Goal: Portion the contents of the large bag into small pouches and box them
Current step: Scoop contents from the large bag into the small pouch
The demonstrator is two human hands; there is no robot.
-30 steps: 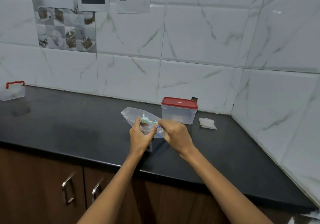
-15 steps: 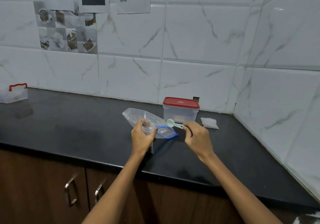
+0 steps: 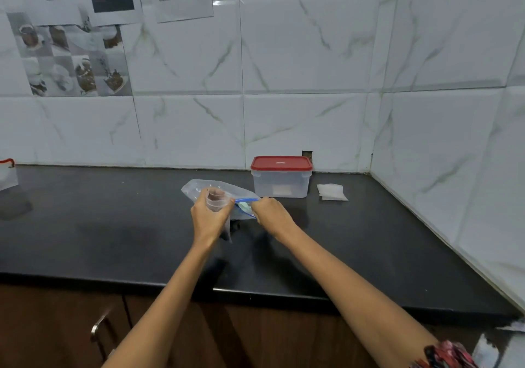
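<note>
Head view: left hand (image 3: 208, 217) has its grip wrapped round a small clear pouch (image 3: 217, 201), held open. Right hand (image 3: 270, 214) pinches a pale green spoon (image 3: 245, 205) at the mouth of the crinkled clear bag (image 3: 199, 188). Both lie mid-desk (image 3: 113, 225), glossy black. A red-lidded box (image 3: 281, 178) stands behind, flat pouches (image 3: 331, 192) beside it near the corner.

A single wide-angle head view is looking forward and down from above the person's forearms, facing the tiled wall corner across the dark surface (image 3: 113, 225). The hands (image 3: 210, 217) are sitting near mid-frame at arm's length — the wall is filling the upper half, cabinet fronts (image 3: 56, 325) are showing along the bottom edge.
</note>
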